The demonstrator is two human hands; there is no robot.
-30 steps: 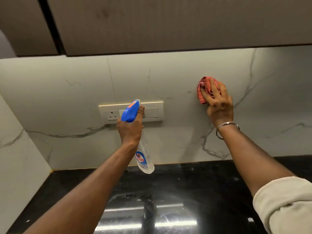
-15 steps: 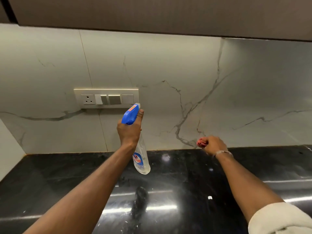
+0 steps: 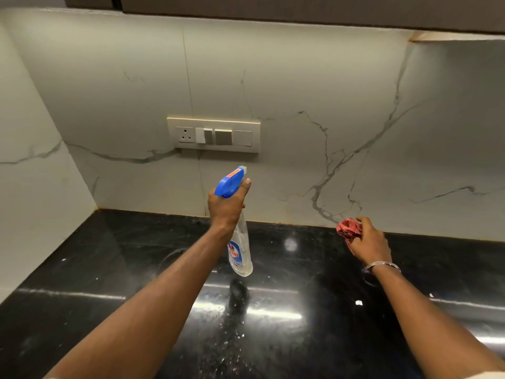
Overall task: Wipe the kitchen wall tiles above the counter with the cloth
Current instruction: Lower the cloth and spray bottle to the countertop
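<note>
Both forearms reach forward from the near edge over the black polished counter [image 3: 109, 269], which carries bright strip reflections and scattered pale specks. Right wrist carries a thin metal bangle [image 3: 382, 265]. Right hand [image 3: 370, 242] is curled, fingers pressed together around a bunched red cloth [image 3: 349, 228]; the cloth protrudes from the left side of the fist, toward the wall. Whether the cloth touches the tile at this instant: cannot tell, it sits right at the joint between counter and wall. Left hand [image 3: 226, 206] is raised above the counter, wrapped closed on the neck of a spray bottle [image 3: 240, 255]. The clear body with its blue and red label hangs down below the fist, tilted slightly right, clear of the counter; its dark reflection lies directly beneath. The blue trigger head with its grey nozzle rises above the fist, pointing up and right toward the wall; one fingertip lies alongside the head. The two hands are well apart, the cloth hand lower and to the right of the bottle hand. Beyond both hands: wall tiles [image 3: 300, 77], pale with grey veining, one heavy vein running down to just above the cloth. Above the bottle hand, slightly left, a cream switch plate [image 3: 247, 138] with one socket and rocker switches. A dark cabinet underside [image 3: 300, 9] runs along the top edge.
</note>
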